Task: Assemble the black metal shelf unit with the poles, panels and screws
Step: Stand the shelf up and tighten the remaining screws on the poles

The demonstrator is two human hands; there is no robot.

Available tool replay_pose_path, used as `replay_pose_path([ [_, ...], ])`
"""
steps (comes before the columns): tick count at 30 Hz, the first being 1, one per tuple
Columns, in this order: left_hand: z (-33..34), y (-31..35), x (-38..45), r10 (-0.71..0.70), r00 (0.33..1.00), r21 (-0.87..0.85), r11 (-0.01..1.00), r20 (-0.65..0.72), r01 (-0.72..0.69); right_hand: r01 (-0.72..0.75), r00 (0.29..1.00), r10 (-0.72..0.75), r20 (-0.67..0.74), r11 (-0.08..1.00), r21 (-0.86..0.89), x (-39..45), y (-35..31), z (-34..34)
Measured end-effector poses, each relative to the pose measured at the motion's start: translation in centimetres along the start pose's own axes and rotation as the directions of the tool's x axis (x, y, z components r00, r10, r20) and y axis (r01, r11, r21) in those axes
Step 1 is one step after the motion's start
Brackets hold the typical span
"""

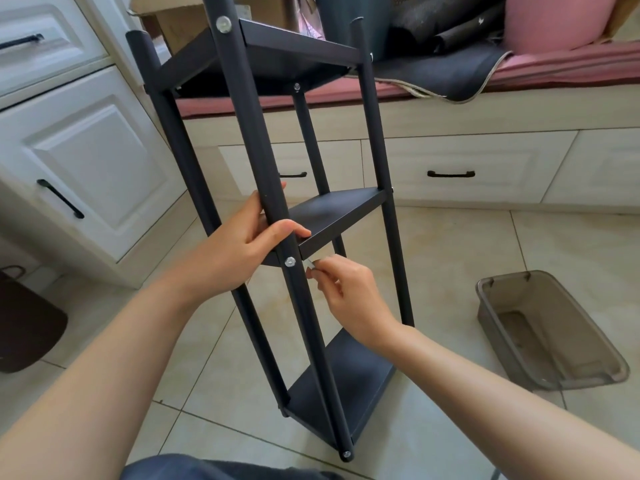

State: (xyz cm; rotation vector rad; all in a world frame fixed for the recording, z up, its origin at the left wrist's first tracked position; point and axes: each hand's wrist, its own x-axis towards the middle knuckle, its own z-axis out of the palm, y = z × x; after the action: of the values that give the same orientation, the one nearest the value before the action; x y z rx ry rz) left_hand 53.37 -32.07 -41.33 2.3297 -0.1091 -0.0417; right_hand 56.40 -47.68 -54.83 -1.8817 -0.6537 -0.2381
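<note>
Black metal shelf unit (346, 216) stands on the pale tiled floor (485, 244) right in front of the person, long axis running from the floor up and away from the camera, top end leaning toward the window seat. Left hand (239, 247) grips the near front black round pole (256, 161) just above the middle black flat panel (339, 211), fingers curled round it, thumb lying across the pole and touching the panel's front edge. Right hand (346, 292) pinches a small silver metal tool (310, 265) just under that panel's front edge, right beside the silver screw head (290, 261) in the pole; whether the tool is engaged with anything is not clear. Three panels are mounted between four poles: top panel (294, 46) high up, middle one at the hands, bottom panel (346, 386) near the floor. More silver screw heads show at the top of the near pole (223, 23) and at its foot (346, 454). Right of the unit, well apart, a translucent grey plastic tray (550, 330) lies on the floor. White panelled cabinet doors (86, 161) with black handles on the left. Behind, a cream drawer bench (450, 168) with a pink cushion (554, 71) and dark fabric (443, 71) on top
</note>
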Motion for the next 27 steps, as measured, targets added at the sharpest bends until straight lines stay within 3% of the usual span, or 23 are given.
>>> replay_pose_path([
  [12, -0.2, 0.9, -0.1, -0.012, 1.0, 0.05, 0.999, 0.028, 0.011, 0.083, 0.986, -0.08, -0.147, 0.996, 0.014, 0.7, 0.5, 1.4],
  [27, -0.3, -0.3, 0.7, 0.01, 1.0, -0.03, 1.0, -0.003, -0.01, 0.162, 0.973, -0.143, -0.182, 0.982, 0.092, 2.5, 1.4, 3.2],
])
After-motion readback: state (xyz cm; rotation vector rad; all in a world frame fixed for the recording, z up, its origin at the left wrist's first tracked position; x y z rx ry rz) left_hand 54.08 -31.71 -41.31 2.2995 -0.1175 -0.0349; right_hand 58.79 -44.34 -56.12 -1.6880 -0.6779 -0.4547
